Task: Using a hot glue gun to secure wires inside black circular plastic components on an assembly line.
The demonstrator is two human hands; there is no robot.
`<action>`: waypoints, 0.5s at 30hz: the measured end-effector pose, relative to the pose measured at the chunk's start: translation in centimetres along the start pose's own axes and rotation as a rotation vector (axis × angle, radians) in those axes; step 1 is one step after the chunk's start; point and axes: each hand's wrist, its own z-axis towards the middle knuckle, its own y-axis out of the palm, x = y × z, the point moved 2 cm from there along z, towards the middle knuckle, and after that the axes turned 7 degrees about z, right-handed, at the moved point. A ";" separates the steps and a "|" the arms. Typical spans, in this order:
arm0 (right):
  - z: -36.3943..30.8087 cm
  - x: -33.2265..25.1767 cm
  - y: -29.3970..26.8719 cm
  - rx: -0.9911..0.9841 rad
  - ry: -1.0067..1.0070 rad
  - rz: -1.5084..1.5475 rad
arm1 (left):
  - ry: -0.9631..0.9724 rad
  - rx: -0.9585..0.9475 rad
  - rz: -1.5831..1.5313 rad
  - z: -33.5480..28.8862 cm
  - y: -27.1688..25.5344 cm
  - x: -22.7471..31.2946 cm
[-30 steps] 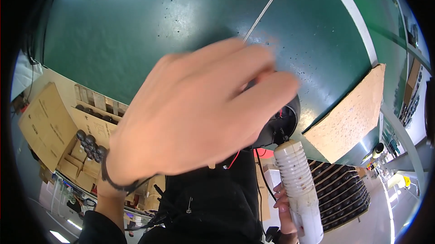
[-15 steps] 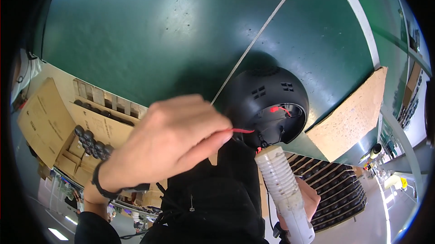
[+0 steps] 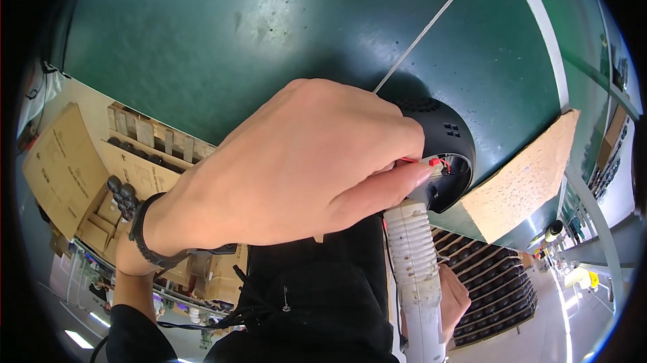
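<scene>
My left hand (image 3: pixel 317 161) reaches across the middle, thumb and forefinger pinched together on a thin red wire (image 3: pixel 406 159). Its fingertips are at the opening of a round black plastic housing (image 3: pixel 438 117), whose left side the hand covers. Inside the opening shows a red connector (image 3: pixel 435 163) with red wire. Just below the housing, a white tool with a ribbed end (image 3: pixel 411 248) stands nearly upright. My right hand (image 3: pixel 453 302) is closed around its lower part, mostly hidden behind it. What kind of tool it is, I cannot make out.
The housing sits at the near edge of a green worktop (image 3: pixel 222 46). A tan board (image 3: pixel 522 174) lies at the worktop's right edge. Below it stands a rack of black round parts (image 3: pixel 492 289). At left are open cardboard boxes (image 3: pixel 67 167) and a wooden pallet (image 3: pixel 145 134).
My left hand has moved right and up with the red wire, to the housing's opening, and now covers much of the housing. In the picture, the housing sits slightly further right; the white tool is more upright.
</scene>
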 end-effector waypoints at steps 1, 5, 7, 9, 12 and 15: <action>0.0 -0.1 0.0 -0.004 0.010 -0.004 | -0.009 -0.012 -0.002 -0.1 -0.1 0.1; 0.0 -0.3 -0.1 -0.021 0.047 -0.020 | -0.053 0.071 -0.078 -0.6 -0.4 -0.1; 0.0 -0.3 -0.2 -0.028 0.067 -0.029 | -0.067 0.082 -0.083 -0.6 -0.9 -0.1; -0.1 -0.2 -0.3 -0.030 0.093 -0.041 | -0.076 0.089 -0.094 -0.7 -1.6 -0.2; -0.2 -0.3 -0.5 -0.042 0.122 -0.049 | -0.101 -0.008 -0.116 -1.4 -2.5 -0.2; -0.4 -0.4 -0.7 -0.050 0.151 -0.061 | -0.107 -0.130 -0.226 -2.6 -2.6 -0.5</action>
